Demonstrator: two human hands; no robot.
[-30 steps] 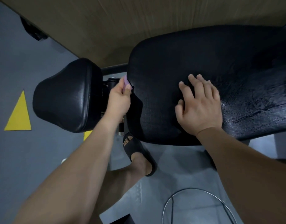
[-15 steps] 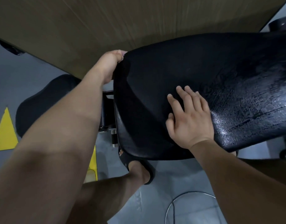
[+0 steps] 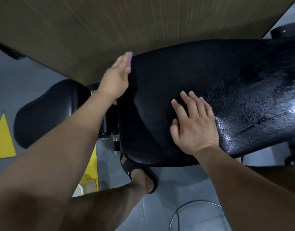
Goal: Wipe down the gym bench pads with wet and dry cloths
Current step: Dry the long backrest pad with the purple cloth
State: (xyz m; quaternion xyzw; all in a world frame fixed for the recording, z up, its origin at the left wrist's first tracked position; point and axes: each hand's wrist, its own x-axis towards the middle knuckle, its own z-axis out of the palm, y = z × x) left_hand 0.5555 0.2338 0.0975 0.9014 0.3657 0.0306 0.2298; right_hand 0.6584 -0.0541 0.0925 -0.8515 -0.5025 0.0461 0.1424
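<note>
Black vinyl bench pad (image 3: 210, 77), firm and probably slick where wet, lies under me. My left hand (image 3: 116, 77) presses the limp purple cloth (image 3: 129, 59) flat-fingered against its end edge; my right hand (image 3: 195, 124) rests spread on top.

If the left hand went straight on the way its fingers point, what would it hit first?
Likely the wooden wall panel just past the bench pad; depth is unclear.
</note>
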